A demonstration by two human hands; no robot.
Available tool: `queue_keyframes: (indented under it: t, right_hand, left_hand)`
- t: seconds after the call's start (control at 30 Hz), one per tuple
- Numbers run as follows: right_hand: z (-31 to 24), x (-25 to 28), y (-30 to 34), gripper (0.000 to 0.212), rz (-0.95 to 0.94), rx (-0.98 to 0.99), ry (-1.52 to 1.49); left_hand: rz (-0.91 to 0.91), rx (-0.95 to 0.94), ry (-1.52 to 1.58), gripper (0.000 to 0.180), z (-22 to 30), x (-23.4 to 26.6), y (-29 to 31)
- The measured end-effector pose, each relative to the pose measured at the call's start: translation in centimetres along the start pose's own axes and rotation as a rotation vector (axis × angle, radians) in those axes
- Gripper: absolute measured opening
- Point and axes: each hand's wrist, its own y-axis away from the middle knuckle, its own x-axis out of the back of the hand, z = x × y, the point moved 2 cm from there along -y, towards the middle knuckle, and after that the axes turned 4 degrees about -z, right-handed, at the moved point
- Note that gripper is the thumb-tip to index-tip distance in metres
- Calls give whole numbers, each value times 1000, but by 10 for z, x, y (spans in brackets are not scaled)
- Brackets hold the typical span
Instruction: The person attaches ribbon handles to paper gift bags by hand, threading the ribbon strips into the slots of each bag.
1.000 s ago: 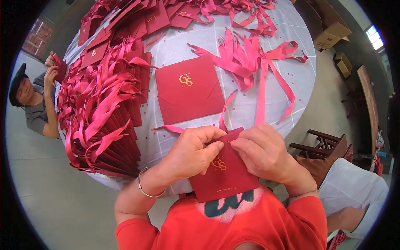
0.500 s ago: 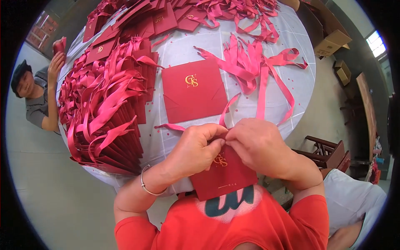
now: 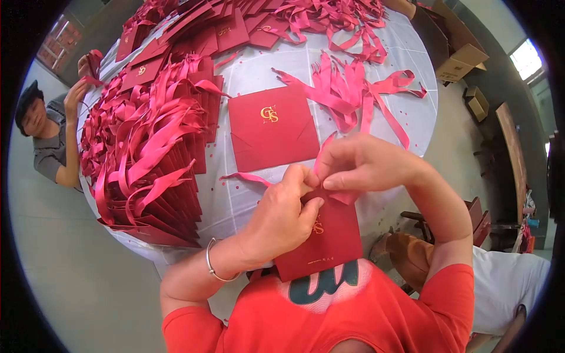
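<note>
Bag (image 3: 332, 238), left fingers (image 3: 309, 213) pinching, right fingers (image 3: 342, 180) touching ribbon (image 3: 346, 197)

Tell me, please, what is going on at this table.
The person's left hand grips a red bag, while the right hand is at a pink ribbon by its top edge. Another bag lies flat on the table, more ribbons lie beyond to the right, and ribboned bags are heaped at left.
</note>
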Motion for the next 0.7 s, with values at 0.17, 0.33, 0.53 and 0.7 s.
queue_keyframes:
  t: [0.17, 0.33, 0.53, 0.7]
  right_hand:
    - [-3, 12, -23, 16, -256, -100, 242]
    - [11, 17, -40, 22, -356, -284, 57]
    - [24, 9, -36, 25, -219, -303, -166]
    - [29, 2, -29, 29, 83, -68, -192]
  left_hand:
    - [35, -41, -101, 28, 7, -5, 6]
    - [75, -106, -187, 28, 7, -8, 10]
    - [66, -130, -188, 25, 10, -8, 11]
    - [7, -20, -45, 24, -5, -3, 3]
